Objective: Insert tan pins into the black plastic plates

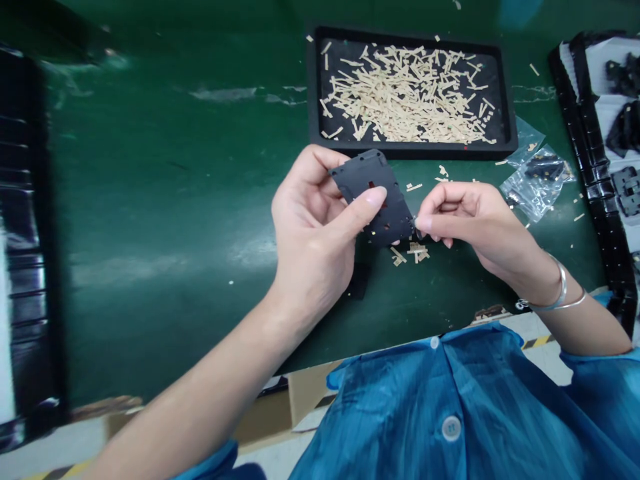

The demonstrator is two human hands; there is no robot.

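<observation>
My left hand (325, 220) grips a flat black plastic plate (380, 173) with small cut-outs, its thumb pressed on the face. The plate is held tilted above the green table. At the plate's lower right corner, the thumb and forefinger of my right hand (465, 217) are pinched together, touching or almost touching the edge. Whatever sits between those fingertips is too small to name. Below the hands lie a few small cream-coloured strips (418, 251). A dark flat piece (358, 281) rests on the table, partly covered by my left hand.
Behind the hands stands a black tray (313, 100) heaped with cream-coloured strips (400, 93). Right of it are clear plastic bags (537, 180) with dark parts inside. A black-edged tray (583, 120) of black parts lines the right side; another dark container (30, 233) stands left.
</observation>
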